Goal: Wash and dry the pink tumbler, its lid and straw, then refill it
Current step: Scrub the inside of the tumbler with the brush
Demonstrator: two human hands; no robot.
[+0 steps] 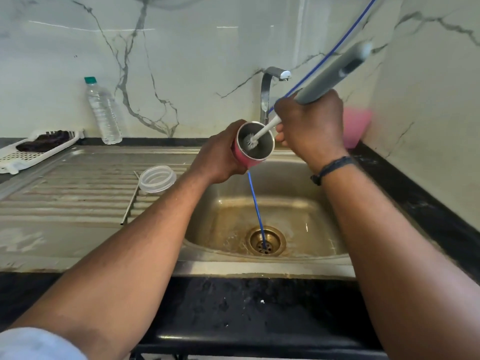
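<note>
L hand [218, 154] grips tumbler [253, 148], R hand [310, 126] grips brush [262, 135], lid [157, 179], straw [129, 201] beside.

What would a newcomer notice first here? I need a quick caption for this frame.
The pink tumbler held over the sink in the left hand, with the right hand pushing a bottle brush into its mouth. Next, the clear lid and metal straw lying on the drainboard to the left.

One tumbler [249, 154], one brush [250, 141], one lid [157, 179], one straw [129, 198], one bottle [103, 111].
</note>
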